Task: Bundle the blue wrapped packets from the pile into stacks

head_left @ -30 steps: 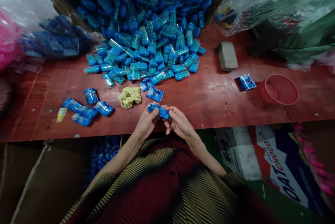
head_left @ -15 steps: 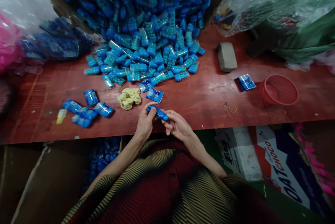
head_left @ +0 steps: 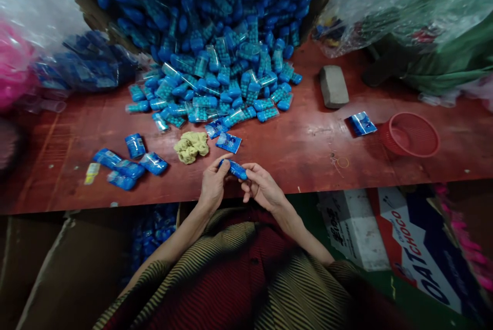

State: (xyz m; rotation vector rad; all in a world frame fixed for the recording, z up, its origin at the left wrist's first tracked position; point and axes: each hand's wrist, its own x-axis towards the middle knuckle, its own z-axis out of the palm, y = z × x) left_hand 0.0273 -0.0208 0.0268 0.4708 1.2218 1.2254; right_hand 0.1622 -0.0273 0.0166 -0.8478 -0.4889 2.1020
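Note:
Between both hands, just above the front edge of the red table (head_left: 292, 155), is a small blue packet (head_left: 236, 169). My left hand (head_left: 214, 181) pinches its left end with the thumb on top. At its right end, the fingers of my right hand (head_left: 264, 186) are closed on it. Beyond the hands lie flat blue sachets (head_left: 228, 142) and a crumpled yellow cloth-like lump (head_left: 191, 146). Several filled blue packets (head_left: 129, 168) are grouped to the left, beside a small yellow-and-white item (head_left: 91, 172).
A large heap of clear tubes with blue caps and blue beads (head_left: 215, 62) spills from a box at the back. Rightward are a grey block (head_left: 333, 86), a stack of blue sachets (head_left: 362, 124) and a red plastic basket (head_left: 412, 134). Cartons (head_left: 416, 248) stand below the table.
The packet stays in both hands and its angle has shifted a little, with slight finger movement. The whole view has shifted slightly; the things on the table lie as before.

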